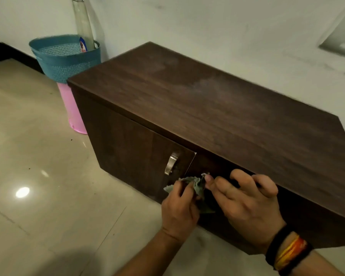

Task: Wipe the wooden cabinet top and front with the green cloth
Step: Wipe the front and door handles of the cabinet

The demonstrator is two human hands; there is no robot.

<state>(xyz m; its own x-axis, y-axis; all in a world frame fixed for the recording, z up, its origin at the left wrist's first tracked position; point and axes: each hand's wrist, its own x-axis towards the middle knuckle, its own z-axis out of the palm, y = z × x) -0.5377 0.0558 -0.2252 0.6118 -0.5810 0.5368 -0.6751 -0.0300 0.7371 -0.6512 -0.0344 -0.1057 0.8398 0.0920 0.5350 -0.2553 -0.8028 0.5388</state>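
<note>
Bunching the green cloth (195, 188) between both hands, I work from the head view, crouched at the front of the wooden cabinet (207, 108). The cloth is a thin, crumpled rag: I judge it light, limp and easy to wad, best gathered into a pad in the palm, since a loose corner would only drag. My left hand (179, 210) has its fingers curled round the cloth's near edge, holding it; my right hand (247, 204) pinches the far corner between thumb and forefinger, its other fingers bent and resting against the cabinet front just below the top's edge. The cloth hangs between the two sets of fingertips, just right of the metal door handle (170, 163), whose door stands slightly ajar. Beyond my fingers the top shows pale, dusty smears, so I judge the wiping there is not yet done. Farther off to the left, a blue basket (66, 58) holding a bottle (84, 26) sits on a pink bin (72, 112).
</note>
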